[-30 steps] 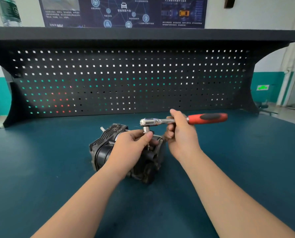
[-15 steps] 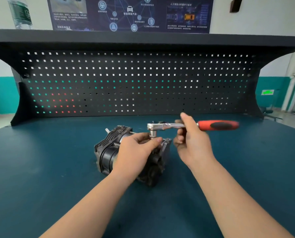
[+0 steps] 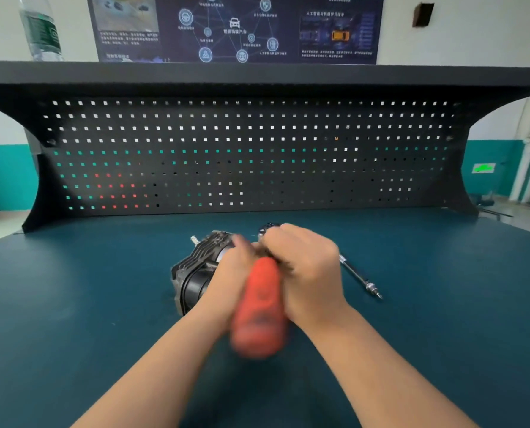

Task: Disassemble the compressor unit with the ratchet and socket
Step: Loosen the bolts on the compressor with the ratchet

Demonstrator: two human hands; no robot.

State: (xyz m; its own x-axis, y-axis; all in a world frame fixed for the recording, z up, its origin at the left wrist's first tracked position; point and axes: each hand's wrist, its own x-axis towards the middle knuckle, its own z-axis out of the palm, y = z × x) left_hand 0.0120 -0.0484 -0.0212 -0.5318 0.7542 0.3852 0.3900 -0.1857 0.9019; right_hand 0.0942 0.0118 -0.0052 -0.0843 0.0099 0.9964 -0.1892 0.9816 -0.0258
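Observation:
The dark, finned compressor unit (image 3: pixel 196 267) lies on the blue bench top (image 3: pixel 87 319) in the middle of the view. My left hand (image 3: pixel 229 273) holds its upper side; the fingers are blurred and partly hidden behind the handle. The ratchet's red handle (image 3: pixel 259 307) points toward me and is smeared by motion. Its chrome head (image 3: pixel 267 227) peeks out above my right hand (image 3: pixel 307 270), which grips the ratchet close to the head. The socket is hidden under my hands.
A long thin bolt (image 3: pixel 361 278) lies on the bench just right of my right hand. A black pegboard (image 3: pixel 257 156) with a shelf closes off the back. A water bottle (image 3: pixel 41 29) stands on the shelf at the left.
The ratchet handle has swung from pointing right to pointing toward me. My right hand has moved in over the ratchet head. My left hand stays on the compressor.

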